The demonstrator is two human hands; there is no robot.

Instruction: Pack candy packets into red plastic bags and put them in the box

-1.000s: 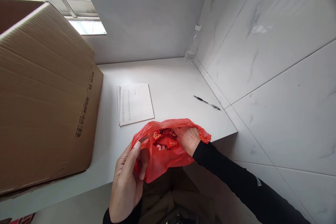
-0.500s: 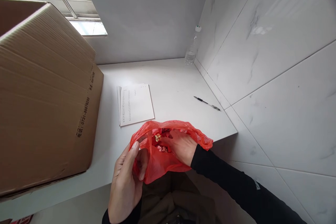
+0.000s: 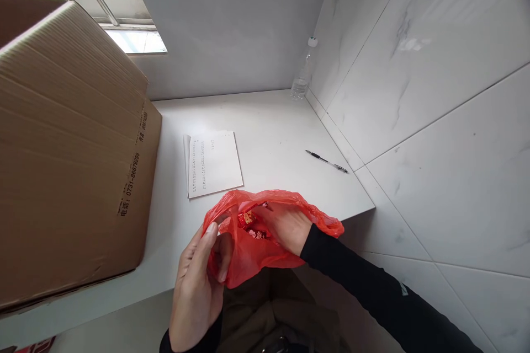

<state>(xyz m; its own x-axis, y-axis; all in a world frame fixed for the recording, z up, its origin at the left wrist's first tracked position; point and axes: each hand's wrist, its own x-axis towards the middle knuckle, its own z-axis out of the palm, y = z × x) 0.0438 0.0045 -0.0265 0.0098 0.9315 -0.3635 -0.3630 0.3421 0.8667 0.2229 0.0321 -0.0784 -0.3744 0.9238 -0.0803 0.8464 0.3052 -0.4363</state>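
A red plastic bag hangs with its mouth spread at the table's front edge. My left hand grips the bag's left rim, thumb on the outer side and fingers curled at the plastic. Inside the mouth lie several small red wrapped packets with gold and pink print; their exact kind is not clear. My right hand reaches down into the bag among these packets. Its fingertips are hidden by the packets and the plastic, so whether they grasp anything does not show.
On the left stands a large cardboard box, its top open. Printed sheets lie on the white table. A black pen rests to the right, and a clear bottle stands in the back corner by the tiled wall.
My right hand has sunk slightly deeper among the packets, and the gold-printed packet has shifted. The bag's right rim has moved a little outward. My left hand keeps its grip.
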